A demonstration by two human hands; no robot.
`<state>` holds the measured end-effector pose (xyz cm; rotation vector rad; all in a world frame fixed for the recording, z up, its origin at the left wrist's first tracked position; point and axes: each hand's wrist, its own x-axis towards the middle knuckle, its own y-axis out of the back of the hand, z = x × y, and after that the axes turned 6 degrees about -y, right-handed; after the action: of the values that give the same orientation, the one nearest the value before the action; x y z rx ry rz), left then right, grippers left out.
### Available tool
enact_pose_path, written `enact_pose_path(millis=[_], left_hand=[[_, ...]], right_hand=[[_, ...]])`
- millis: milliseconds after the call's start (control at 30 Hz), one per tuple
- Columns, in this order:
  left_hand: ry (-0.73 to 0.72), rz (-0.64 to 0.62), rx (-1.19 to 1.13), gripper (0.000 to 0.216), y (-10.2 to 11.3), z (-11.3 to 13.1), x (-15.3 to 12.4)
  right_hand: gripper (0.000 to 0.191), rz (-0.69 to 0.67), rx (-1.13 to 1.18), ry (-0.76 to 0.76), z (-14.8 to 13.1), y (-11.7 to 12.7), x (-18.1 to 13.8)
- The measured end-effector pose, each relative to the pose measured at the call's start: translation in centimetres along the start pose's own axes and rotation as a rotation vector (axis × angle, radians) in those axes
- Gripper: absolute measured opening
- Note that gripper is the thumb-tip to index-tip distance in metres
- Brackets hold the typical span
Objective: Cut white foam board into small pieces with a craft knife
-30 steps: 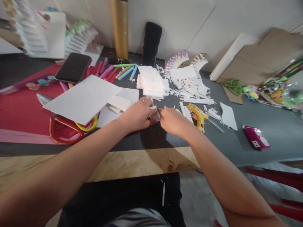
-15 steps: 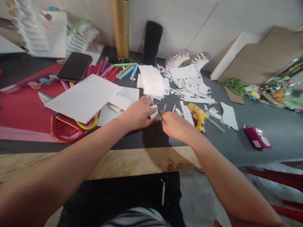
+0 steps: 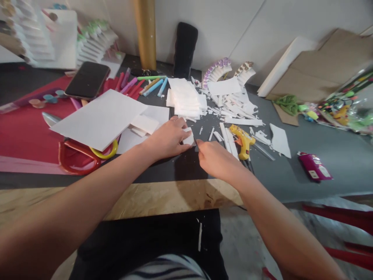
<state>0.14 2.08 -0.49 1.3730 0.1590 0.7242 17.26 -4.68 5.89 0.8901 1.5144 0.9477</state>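
The left forearm [image 3: 113,184] and right forearm [image 3: 279,221] slanted inward over the desk's [image 3: 163,199] near edge. The left hand [image 3: 169,139] pinched, knuckles up; beside it the right hand [image 3: 215,157] was curled, its hidden fingers apparently closed.

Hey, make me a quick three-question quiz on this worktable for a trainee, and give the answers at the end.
1. Multiple choice: what does the left hand hold? a) a black phone, b) a small white piece, c) a green stick.

2. True or false: in the picture, the purple packet lies farther right than the yellow glue gun.

3. Fill in the colour: the loop handle next to the yellow loop is ____.

Key: 1 b; 2 true; 3 red.
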Motion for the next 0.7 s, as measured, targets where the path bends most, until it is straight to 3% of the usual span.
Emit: enact_pose_path(millis=[700], left_hand=[[0.005,0.013,-0.054,0.023,0.1,0.0,-0.1]], right_hand=[[0.039,-0.028,-0.038,-0.023,0.2,-1.1,-2.3]])
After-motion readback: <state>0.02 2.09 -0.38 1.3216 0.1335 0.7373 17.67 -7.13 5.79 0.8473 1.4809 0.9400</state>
